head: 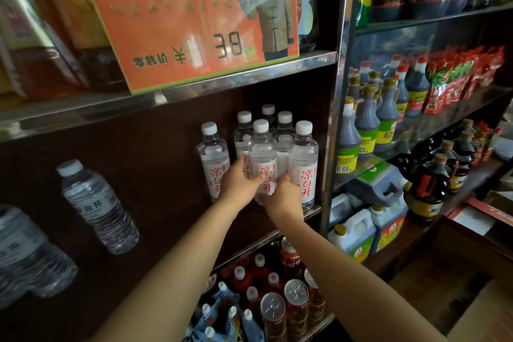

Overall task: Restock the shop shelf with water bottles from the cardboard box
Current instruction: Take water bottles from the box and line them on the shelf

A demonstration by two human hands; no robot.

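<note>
- Progress, my read: restock well underway. Both hands are on one red-label water bottle (263, 158) at the shelf (311, 212) front, so this looks like a place-and-align step.
- Left hand (239, 181) grip: fingers curled round the bottle's left side. Right hand (283, 195) grip: clamped on its lower right, near the base.
- Count, red-label cluster: six white caps visible including the held one. One just left of the grip, one just right, three behind it.
- Further left of the grip, well apart: one blurred clear bottle with grey label (97, 205), and another bottle (25, 255) partly cut by the frame edge.
- Left to do: the shelf between those and the cluster looks unfilled. A cardboard surface shows at bottom right; can't tell if it is the supply box or how many bottles remain.
</note>
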